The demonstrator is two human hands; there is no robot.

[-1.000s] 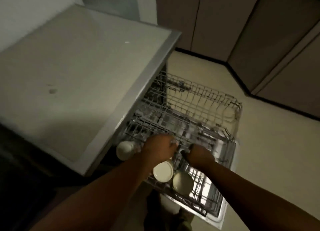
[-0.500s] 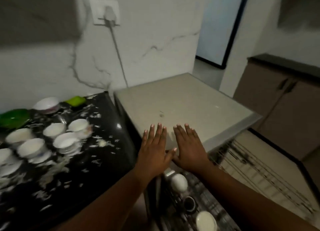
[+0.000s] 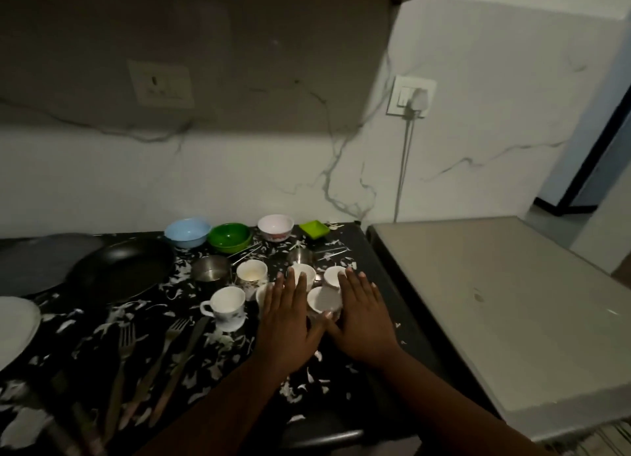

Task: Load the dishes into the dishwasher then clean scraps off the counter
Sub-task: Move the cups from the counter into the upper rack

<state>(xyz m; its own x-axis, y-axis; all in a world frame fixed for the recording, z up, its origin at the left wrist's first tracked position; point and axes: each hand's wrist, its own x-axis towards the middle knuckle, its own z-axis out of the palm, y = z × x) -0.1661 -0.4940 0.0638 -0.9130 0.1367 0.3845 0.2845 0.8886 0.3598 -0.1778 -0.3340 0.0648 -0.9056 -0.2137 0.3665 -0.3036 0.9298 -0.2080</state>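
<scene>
A white plate, a black pan and forks lie at the left of the scrap-strewn desk. The left hand and right hand, fingers straight, flank the white cups. The dishwasher top stands right.

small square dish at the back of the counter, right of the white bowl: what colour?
Bright lime green square dish, best seen in the head view.

Five cups (some partly hidden), four bowls, two forks, one pan
</scene>
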